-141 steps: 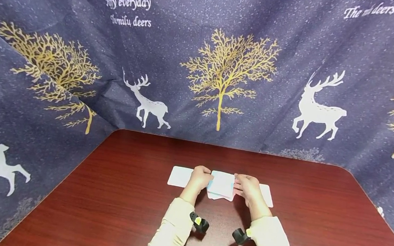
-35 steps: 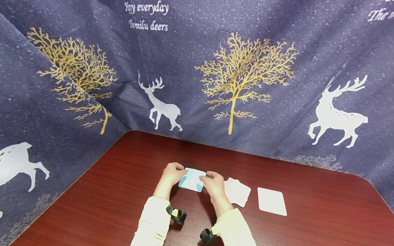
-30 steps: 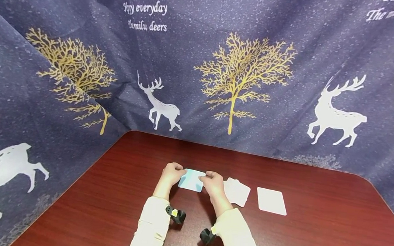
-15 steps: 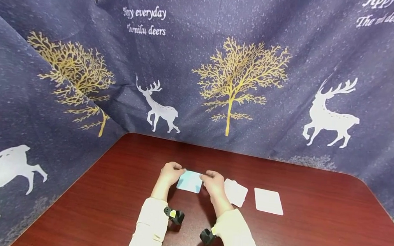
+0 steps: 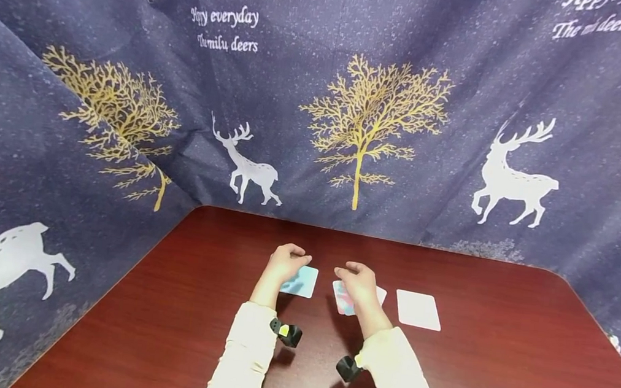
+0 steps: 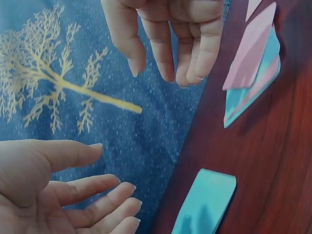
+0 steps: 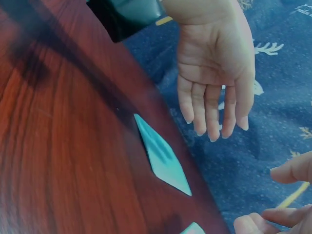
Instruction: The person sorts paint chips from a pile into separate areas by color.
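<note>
My left hand (image 5: 284, 264) hovers over the light blue cards (image 5: 303, 281), which lie squared up flat on the table at the left. Its fingers are relaxed and hold nothing; the left wrist view shows the palm (image 6: 29, 195) and the thumb apart from the fingers. My right hand (image 5: 357, 281) is above a loose middle pile of pink-and-blue cards (image 5: 342, 301) and hides part of it. In the left wrist view that right hand (image 6: 170, 39) hangs with its fingers loosely bent and nothing between them. The middle pile (image 6: 251, 63) lies fanned, pink and blue layers showing.
A white-looking square card (image 5: 418, 309) lies by itself to the right of the middle pile. The dark red wooden table (image 5: 211, 315) ends at the back against a blue cloth (image 5: 274, 104) printed with deer and trees. A black wrist camera (image 5: 289, 334) sits on each wrist.
Both hands gripped the blue cards by their sides; they have let go and lifted. The right hand has moved right over the middle pile, whose left part now shows.
</note>
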`<state>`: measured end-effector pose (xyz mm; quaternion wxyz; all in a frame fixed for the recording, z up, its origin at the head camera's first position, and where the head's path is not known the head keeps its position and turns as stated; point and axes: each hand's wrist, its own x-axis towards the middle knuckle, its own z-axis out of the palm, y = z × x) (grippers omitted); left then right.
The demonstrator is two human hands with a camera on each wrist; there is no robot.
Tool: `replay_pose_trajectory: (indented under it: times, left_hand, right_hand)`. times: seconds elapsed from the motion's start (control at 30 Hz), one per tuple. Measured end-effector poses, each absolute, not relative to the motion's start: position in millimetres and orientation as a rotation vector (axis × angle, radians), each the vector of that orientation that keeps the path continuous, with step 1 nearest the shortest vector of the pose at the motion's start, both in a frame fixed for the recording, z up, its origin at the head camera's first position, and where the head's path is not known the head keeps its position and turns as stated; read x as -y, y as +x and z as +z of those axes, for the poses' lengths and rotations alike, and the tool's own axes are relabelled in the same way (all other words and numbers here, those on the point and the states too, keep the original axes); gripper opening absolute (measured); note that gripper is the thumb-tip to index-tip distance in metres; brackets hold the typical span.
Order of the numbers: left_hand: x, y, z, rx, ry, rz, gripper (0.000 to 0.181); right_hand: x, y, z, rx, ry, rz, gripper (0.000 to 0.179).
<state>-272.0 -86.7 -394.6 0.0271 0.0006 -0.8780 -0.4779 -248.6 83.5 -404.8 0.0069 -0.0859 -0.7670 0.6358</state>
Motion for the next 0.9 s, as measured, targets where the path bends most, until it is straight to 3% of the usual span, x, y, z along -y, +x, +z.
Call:
replay_pose_trajectory:
  times: [0.5,0.9]
  left_hand:
    - [44.6,-267.1,-380.7,2.710,-0.085,-1.518,0.030]
    - [15.7,-268.7,-391.7,2.746,-0.178,-1.556,0.031]
  right_hand:
    - [-120.1,-238.4,-381.8,2.405,-0.316,2.008,0.049]
    - [-143.1,-235.9,-386.4,2.410,-0.355,1.981,0.054]
